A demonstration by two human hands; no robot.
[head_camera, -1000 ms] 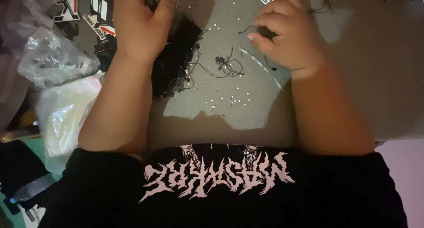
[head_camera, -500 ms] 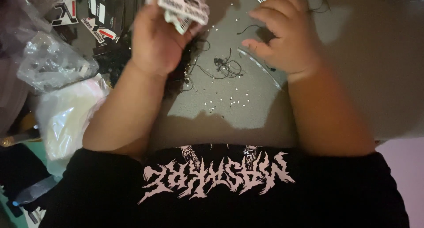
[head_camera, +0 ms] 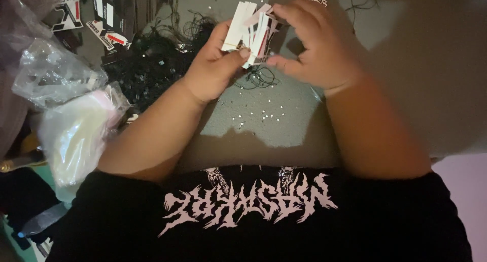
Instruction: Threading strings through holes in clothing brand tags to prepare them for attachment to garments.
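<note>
My left hand (head_camera: 215, 66) grips a small stack of white paper tags (head_camera: 248, 31) with black and red print, held edge-up above the grey table (head_camera: 406, 79). My right hand (head_camera: 314, 46) meets the stack from the right, its fingertips touching the tags' edges. A loose tangle of thin black string (head_camera: 258, 78) lies on the table just under both hands. Tiny shiny pins or beads (head_camera: 258, 114) are scattered below the string.
A heap of black strings (head_camera: 152, 69) lies to the left of my left hand. More printed tags (head_camera: 106, 23) lie at the top left. Clear plastic bags (head_camera: 61, 79) and a whitish bag (head_camera: 76, 135) sit along the left edge.
My left hand lifted the stack of tags from the black string heap and carried it right. My right hand left the string on the table and now touches the stack.
</note>
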